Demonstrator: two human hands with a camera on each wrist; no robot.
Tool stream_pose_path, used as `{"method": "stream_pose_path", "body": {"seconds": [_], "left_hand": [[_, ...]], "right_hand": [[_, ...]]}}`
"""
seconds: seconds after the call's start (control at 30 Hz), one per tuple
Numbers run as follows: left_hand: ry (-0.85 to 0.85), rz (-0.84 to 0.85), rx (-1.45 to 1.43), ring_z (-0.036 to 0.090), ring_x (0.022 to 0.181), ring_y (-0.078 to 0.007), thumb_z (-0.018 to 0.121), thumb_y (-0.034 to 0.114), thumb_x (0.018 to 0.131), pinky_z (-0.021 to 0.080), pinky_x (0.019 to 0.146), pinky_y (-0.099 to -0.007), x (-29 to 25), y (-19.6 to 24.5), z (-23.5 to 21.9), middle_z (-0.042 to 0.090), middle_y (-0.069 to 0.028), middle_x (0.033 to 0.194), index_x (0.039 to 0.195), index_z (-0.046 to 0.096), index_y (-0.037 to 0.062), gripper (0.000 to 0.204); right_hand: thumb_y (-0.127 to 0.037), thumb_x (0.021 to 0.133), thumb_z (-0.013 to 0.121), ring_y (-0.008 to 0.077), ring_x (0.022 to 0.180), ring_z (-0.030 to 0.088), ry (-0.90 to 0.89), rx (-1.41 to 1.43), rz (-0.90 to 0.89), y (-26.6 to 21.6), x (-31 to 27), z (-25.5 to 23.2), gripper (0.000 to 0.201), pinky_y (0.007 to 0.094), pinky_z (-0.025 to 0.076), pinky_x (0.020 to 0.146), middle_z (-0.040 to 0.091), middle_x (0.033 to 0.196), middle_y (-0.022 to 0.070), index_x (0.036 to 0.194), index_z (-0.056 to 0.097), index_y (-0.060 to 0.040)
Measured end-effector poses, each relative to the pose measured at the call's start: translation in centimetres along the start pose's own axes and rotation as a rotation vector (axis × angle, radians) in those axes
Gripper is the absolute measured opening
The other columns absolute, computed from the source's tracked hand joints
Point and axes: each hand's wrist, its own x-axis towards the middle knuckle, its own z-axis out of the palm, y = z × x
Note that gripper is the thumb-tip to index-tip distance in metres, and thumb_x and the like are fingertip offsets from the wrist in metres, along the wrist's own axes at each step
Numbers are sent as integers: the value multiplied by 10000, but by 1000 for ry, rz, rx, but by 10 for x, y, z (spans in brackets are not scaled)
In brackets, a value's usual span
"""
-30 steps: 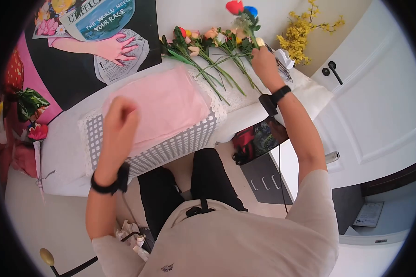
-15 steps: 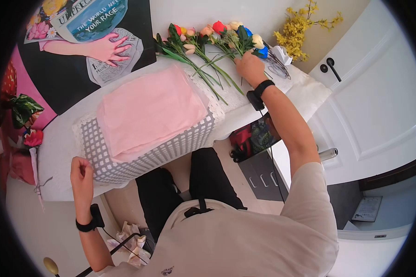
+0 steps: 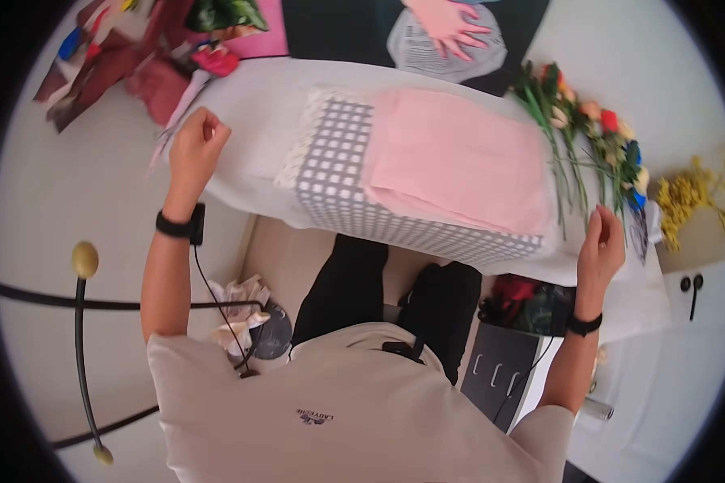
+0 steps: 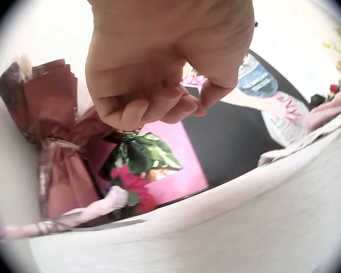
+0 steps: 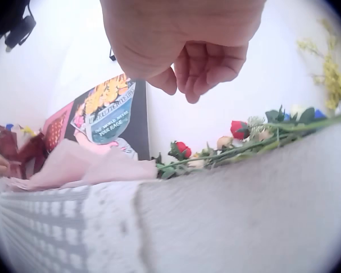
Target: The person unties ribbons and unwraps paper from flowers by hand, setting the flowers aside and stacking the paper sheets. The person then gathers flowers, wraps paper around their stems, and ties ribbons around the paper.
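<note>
The left hand [image 3: 193, 153] hangs above the table's left side, fingers loosely curled around nothing, near a pink-wrapped single flower [image 3: 216, 59]. Behind that hand [image 4: 170, 62], the left wrist view has a dark red wrapped bouquet [image 4: 52, 105]. Pink sheets [image 3: 459, 161] lie on a grey-and-white checked cloth [image 3: 334, 157] in the middle. At the right, the empty right hand [image 3: 601, 253] is near the stems of several loose flowers [image 3: 609, 121]. The right wrist view has its fingers relaxed and bent above the table, with a red rose [image 5: 238, 129] beyond.
A painted picture [image 3: 342, 32] leans behind the table [image 3: 250, 88]. Yellow blossoms [image 3: 681, 201] stand at the far right, by a door [image 3: 660, 354]. Below the table are a grey drawer unit [image 3: 495, 370] and, at floor level on the left, a black metal stand [image 3: 80, 346].
The right hand has drawn back from the flowers and holds none; the red and blue ones it held lie among the others. The left hand is raised farther left. The head view has swung left.
</note>
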Motion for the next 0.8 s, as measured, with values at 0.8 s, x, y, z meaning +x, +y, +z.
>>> {"method": "stream_pose_path", "body": {"seconds": [0.8], "left_hand": [[98, -234, 314, 714, 951, -363, 684, 441, 924, 548, 858, -447, 59, -176, -11, 727, -198, 975, 1148, 662, 29, 470]], "right_hand": [[-108, 1036, 686, 26, 670, 505, -123, 299, 252, -76, -50, 6, 137, 205, 391, 612, 611, 755, -40, 1080, 742, 9]]}}
